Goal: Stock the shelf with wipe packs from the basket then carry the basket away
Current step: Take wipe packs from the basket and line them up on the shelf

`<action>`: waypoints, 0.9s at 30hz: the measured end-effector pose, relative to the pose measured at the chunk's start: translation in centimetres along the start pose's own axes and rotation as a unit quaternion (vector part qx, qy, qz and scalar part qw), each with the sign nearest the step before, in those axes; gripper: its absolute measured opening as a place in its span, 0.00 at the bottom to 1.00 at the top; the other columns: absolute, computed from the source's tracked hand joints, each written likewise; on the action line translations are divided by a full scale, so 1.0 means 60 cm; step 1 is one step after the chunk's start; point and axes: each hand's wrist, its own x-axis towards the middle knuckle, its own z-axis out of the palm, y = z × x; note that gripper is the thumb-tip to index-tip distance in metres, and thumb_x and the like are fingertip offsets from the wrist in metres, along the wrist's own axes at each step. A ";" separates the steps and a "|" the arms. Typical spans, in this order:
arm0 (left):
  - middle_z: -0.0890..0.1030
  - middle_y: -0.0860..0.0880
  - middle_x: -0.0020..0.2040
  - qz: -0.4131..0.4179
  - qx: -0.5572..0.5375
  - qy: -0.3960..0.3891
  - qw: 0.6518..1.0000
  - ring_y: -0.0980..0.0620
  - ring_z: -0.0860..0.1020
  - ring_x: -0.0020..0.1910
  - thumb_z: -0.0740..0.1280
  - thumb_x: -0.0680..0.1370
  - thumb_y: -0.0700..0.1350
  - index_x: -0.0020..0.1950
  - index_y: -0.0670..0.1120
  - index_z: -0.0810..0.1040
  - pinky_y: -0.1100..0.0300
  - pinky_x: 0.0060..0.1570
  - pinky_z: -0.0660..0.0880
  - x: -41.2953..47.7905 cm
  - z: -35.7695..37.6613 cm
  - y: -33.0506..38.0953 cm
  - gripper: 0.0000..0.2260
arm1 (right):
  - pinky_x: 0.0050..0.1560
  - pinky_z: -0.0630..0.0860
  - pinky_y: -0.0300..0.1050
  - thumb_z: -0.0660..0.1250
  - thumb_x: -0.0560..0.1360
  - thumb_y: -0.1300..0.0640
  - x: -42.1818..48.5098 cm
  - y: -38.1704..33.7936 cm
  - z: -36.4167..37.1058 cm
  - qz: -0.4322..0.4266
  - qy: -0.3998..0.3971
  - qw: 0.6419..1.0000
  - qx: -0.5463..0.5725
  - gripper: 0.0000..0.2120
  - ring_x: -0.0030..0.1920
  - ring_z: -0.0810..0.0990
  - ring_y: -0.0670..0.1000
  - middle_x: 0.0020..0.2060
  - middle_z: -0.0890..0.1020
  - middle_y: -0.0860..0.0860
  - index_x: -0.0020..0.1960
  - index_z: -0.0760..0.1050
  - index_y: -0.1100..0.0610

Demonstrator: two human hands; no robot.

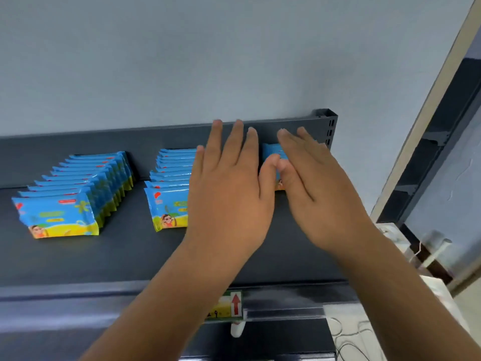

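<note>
Dark shelf [125, 259], wipe packs [65, 204] in rows

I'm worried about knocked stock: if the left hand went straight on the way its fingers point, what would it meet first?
Probably the shelf's dark grey metal back panel: the left hand points its straight fingers at it, tips seen against its top edge. Depth is unclear.

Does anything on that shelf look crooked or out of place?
Nothing stands out. The left row and middle row of wipe packs stand in tidy files on the shelf. The right row is mostly hidden behind the left hand and right hand.
</note>
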 end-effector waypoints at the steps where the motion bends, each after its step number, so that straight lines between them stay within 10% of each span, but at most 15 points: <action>1: 0.59 0.49 0.83 -0.020 0.023 0.012 0.999 0.47 0.48 0.84 0.45 0.85 0.60 0.82 0.48 0.62 0.43 0.81 0.52 -0.017 -0.013 -0.009 0.29 | 0.82 0.51 0.51 0.48 0.86 0.43 -0.003 -0.012 0.011 -0.006 -0.006 1.000 0.011 0.27 0.82 0.51 0.44 0.80 0.63 0.43 0.82 0.59 0.52; 27: 0.54 0.50 0.85 -0.515 0.212 0.055 0.829 0.46 0.46 0.84 0.42 0.82 0.66 0.83 0.51 0.59 0.44 0.81 0.50 -0.573 -0.424 -0.574 0.33 | 0.81 0.53 0.50 0.47 0.86 0.45 -0.194 -0.773 0.547 -0.199 -0.324 0.901 0.209 0.27 0.82 0.51 0.49 0.80 0.63 0.50 0.81 0.61 0.56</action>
